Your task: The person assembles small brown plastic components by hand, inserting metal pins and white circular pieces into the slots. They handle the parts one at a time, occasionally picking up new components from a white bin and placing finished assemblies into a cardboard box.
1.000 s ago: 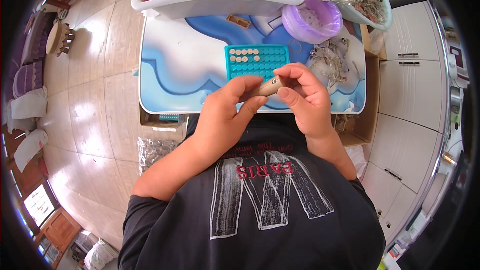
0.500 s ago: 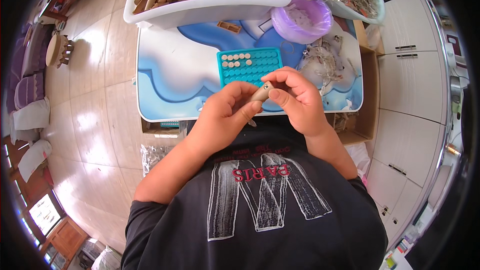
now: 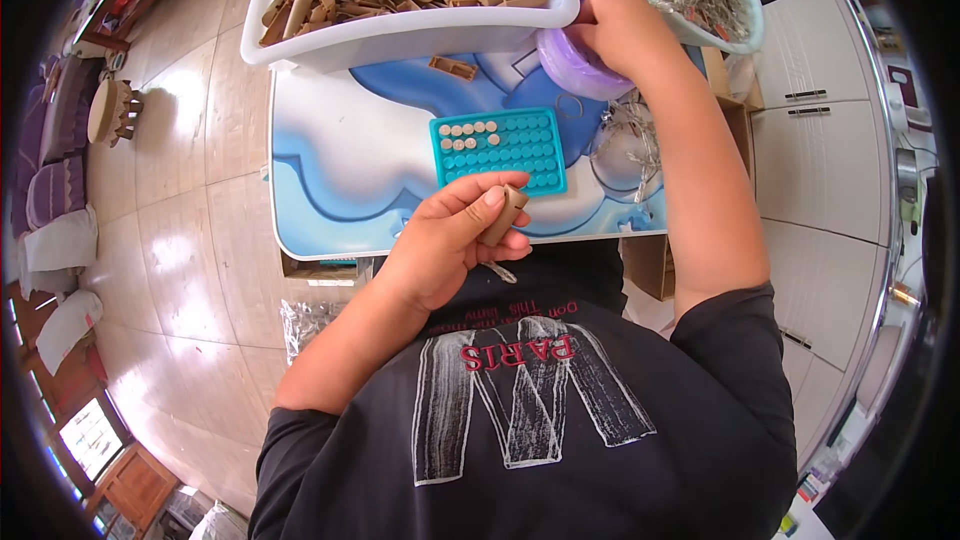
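Above my lap, just off the table's near edge, my left hand (image 3: 452, 240) is closed around a tan plastic tube-shaped piece (image 3: 506, 215). Its thumb presses on the piece's upper end. My right hand (image 3: 622, 32) reaches into a translucent purple basin (image 3: 570, 75) at the far right of the table. The fingers of that hand are mostly hidden, so whatever they touch does not show. Between the two hands lies a teal tray (image 3: 530, 162) with rows of round pockets. Several small pale round discs (image 3: 468, 129) sit in its upper left pockets.
A white tub (image 3: 420, 35) heaped with tan plastic pieces stands at the back. Right of it is a pale tub (image 3: 740, 35) of metallic-looking parts. A loose tan piece (image 3: 453, 68) lies behind the tray. Clear bagged items (image 3: 625, 145) lie on the right side.
My right hand has let go of the tan piece and moved up and right into the purple basin. My left hand keeps the piece, now tilted and slightly lower.
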`<state>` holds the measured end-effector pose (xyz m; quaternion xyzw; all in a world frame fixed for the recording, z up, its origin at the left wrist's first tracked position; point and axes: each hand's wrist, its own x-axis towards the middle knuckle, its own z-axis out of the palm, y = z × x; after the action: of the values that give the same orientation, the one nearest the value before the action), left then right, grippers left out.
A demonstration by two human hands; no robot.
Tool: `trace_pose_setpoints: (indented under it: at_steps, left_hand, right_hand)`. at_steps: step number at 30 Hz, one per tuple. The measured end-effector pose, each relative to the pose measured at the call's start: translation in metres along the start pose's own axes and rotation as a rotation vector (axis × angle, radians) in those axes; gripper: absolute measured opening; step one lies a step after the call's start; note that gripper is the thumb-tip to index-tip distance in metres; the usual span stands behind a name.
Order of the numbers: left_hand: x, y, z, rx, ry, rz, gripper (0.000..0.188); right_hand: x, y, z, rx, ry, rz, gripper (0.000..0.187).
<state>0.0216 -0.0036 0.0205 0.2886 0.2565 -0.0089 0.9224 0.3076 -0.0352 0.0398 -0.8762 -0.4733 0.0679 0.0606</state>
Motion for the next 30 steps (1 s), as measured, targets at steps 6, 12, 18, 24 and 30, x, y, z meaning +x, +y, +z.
trace_pose_setpoints:
  at_steps: [6, 12, 18, 24, 30]
  left_hand:
    - [-0.002, -0.004, -0.005, -0.036, 0.051, 0.051, 0.030]
    - [0.000, -0.004, 0.000, -0.081, 0.069, 0.082, 0.036]
    - [0.005, -0.006, -0.004, -0.205, -0.074, 0.057, 0.033]
    - [0.004, -0.007, -0.001, -0.218, -0.068, 0.070, 0.031]
    - [0.004, -0.011, -0.006, -0.141, -0.049, 0.039, 0.031]
  right_hand:
    - [0.004, -0.009, 0.004, 0.050, 0.086, -0.027, 0.020]
    - [-0.031, -0.003, -0.020, 0.608, 0.158, 0.119, 0.022]
    - [-0.070, -0.008, -0.014, 0.895, 0.378, 0.029, 0.022]
    - [-0.146, -0.058, 0.018, 0.996, 0.247, -0.177, 0.011]
    - [-0.164, -0.066, 0.037, 0.810, 0.282, -0.290, 0.012]
